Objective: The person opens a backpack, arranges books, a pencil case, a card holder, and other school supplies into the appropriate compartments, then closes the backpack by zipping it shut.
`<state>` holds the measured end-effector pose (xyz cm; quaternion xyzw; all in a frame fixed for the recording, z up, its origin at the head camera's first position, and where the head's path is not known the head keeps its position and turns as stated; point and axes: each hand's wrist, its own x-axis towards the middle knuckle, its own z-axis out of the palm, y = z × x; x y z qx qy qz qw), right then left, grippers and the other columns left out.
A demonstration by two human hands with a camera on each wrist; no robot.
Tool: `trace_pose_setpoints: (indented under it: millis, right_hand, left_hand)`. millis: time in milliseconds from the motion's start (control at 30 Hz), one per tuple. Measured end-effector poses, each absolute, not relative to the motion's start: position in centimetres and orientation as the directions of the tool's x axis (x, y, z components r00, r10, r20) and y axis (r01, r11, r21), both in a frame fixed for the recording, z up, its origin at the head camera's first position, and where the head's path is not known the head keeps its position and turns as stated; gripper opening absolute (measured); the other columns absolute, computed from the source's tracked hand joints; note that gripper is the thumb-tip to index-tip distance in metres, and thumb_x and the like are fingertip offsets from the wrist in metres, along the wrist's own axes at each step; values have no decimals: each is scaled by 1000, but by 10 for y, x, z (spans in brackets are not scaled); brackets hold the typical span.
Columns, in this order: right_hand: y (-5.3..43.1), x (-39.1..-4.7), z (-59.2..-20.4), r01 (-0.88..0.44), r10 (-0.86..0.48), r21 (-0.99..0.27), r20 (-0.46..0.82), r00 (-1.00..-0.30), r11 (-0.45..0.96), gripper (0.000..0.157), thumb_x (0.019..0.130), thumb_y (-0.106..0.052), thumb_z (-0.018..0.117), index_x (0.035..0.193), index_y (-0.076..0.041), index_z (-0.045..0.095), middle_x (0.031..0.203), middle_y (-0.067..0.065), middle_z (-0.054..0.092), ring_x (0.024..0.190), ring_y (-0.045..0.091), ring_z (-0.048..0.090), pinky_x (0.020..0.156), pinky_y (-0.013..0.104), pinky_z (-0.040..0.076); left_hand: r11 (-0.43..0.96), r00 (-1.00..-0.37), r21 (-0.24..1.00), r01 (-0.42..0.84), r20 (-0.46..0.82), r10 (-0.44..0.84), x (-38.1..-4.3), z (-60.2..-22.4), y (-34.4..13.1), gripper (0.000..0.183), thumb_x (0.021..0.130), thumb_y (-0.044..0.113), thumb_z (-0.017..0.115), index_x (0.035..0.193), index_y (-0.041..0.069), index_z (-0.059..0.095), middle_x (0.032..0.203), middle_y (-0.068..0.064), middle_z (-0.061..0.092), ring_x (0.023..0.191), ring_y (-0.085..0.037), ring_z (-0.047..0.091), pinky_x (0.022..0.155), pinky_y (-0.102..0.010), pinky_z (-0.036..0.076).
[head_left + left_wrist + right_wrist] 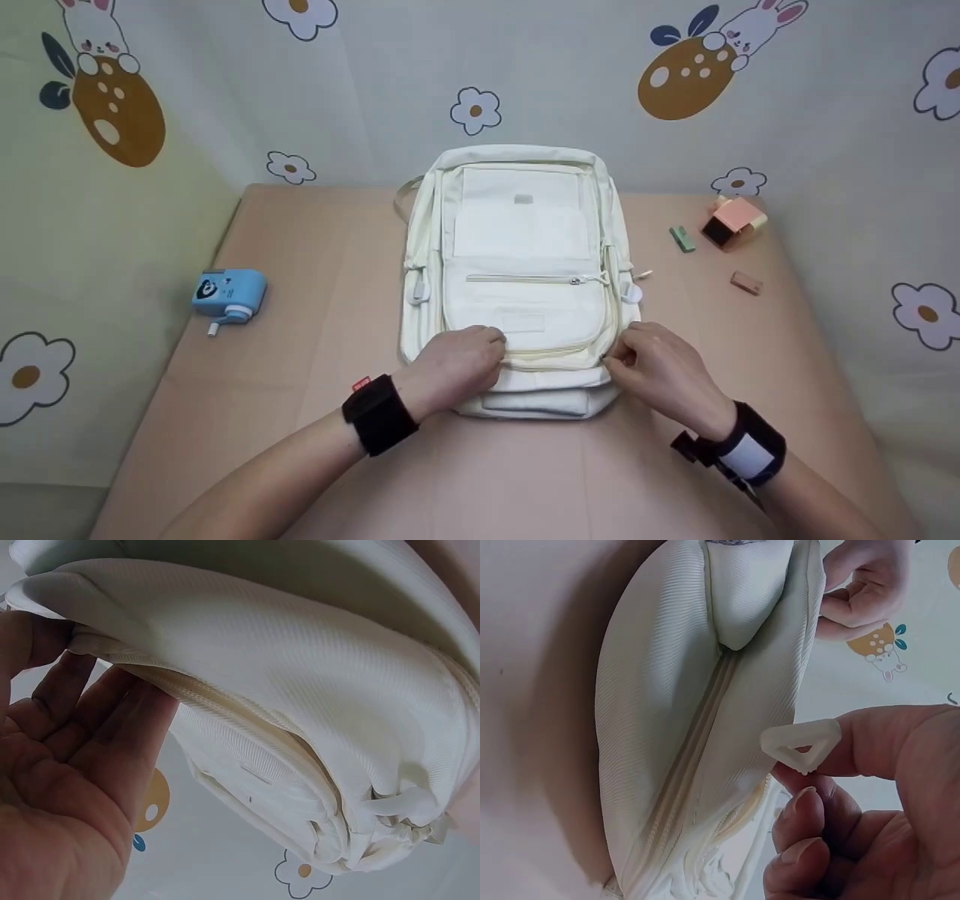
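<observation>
A cream backpack lies on its back, front panel up and bottom end toward me. At its lower left front, my left hand grips the fabric edge beside an opening; in the left wrist view the thumb and fingers hold that edge. My right hand is at the lower right corner. Between its thumb and finger it pinches a white triangular zipper pull, seen in the right wrist view. A zipper track runs along the bag's side. The front pocket zipper spans the panel.
On the left of the table stands a blue crank pencil sharpener. To the right are a green block, a pink house-shaped item and a brownish-pink block. Patterned cloth hangs around the table.
</observation>
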<state>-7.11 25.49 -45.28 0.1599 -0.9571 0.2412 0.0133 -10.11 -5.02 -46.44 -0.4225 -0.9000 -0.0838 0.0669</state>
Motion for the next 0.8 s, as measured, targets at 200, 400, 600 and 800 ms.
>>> trace_pose_setpoints:
  millis: [200,400,600,800]
  right_hand:
    - [244,-69,-451,-319,-345,-513,47,-938,797,17,84,-12,73,74,-22,64,73,-10,53,67,9,48,56,27,41]
    - [236,-70,-449,-342,-355,-505,74,-932,793,20,86,-15,74,71,-23,62,72,-12,52,68,8,48,57,27,41]
    - [236,-71,-450,-337,-352,-513,72,-933,790,21,86,-16,74,71,-24,63,72,-12,52,68,8,48,57,27,42]
    - [237,-71,-452,-322,-345,-506,52,-937,800,21,87,-19,75,71,-24,63,72,-12,52,68,8,48,57,27,42]
  left_hand:
    - [629,-638,114,769,202,743,-102,-464,-50,6,91,10,65,87,9,68,89,-1,66,78,-18,64,59,-32,54]
    - [622,-637,140,771,195,746,-100,-463,-51,8,93,10,63,88,9,70,99,-2,69,88,-18,67,66,-31,56]
    - [583,-609,175,793,196,769,-98,-464,-63,7,94,13,66,88,9,68,117,-6,69,108,-20,66,80,-33,58]
    - [539,-555,135,832,257,791,-100,-468,-84,2,89,7,69,88,8,67,119,-8,67,111,-22,65,83,-35,57]
